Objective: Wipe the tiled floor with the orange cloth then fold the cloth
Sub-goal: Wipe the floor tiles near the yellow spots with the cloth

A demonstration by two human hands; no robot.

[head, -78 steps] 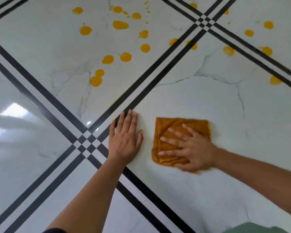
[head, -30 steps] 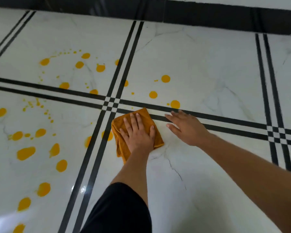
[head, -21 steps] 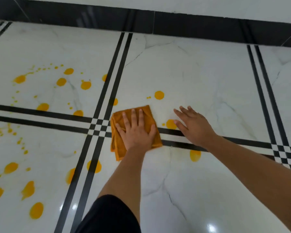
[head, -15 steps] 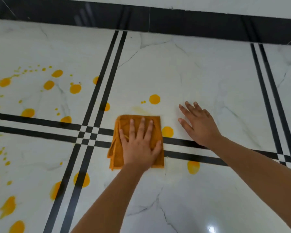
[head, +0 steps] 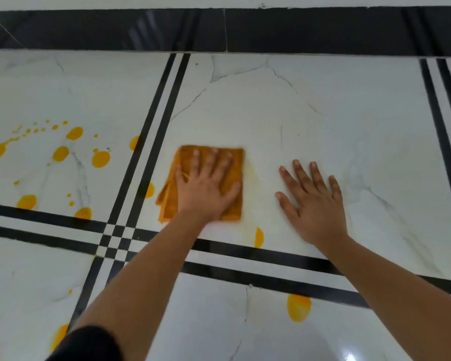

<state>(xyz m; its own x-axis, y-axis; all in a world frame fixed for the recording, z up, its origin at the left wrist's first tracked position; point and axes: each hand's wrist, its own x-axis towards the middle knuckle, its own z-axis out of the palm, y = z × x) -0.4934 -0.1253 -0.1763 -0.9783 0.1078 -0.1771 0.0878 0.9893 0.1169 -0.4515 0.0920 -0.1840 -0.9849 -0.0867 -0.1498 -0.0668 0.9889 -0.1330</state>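
The folded orange cloth [head: 168,204] lies on the white tiled floor [head: 349,121], just right of a double black tile line. My left hand [head: 206,188] presses flat on top of it with fingers spread, covering most of it. My right hand [head: 313,204] rests flat on the bare tile to the right of the cloth, fingers apart, holding nothing. A faint yellow smear [head: 253,175] shows beside the cloth's right edge. Round orange spill spots remain nearby: a half spot [head: 258,237] near the black line and a larger orange spot [head: 298,307] closer to me.
Many orange drops [head: 100,159] cover the tile to the left of the black lines. A glossy black skirting [head: 219,29] runs along the far edge of the floor. My dark sleeve [head: 89,345] shows at the bottom left.
My left hand has pushed the cloth away from me over two orange spots, which are gone, leaving a faint smear. My right hand stays flat on the floor beside it.
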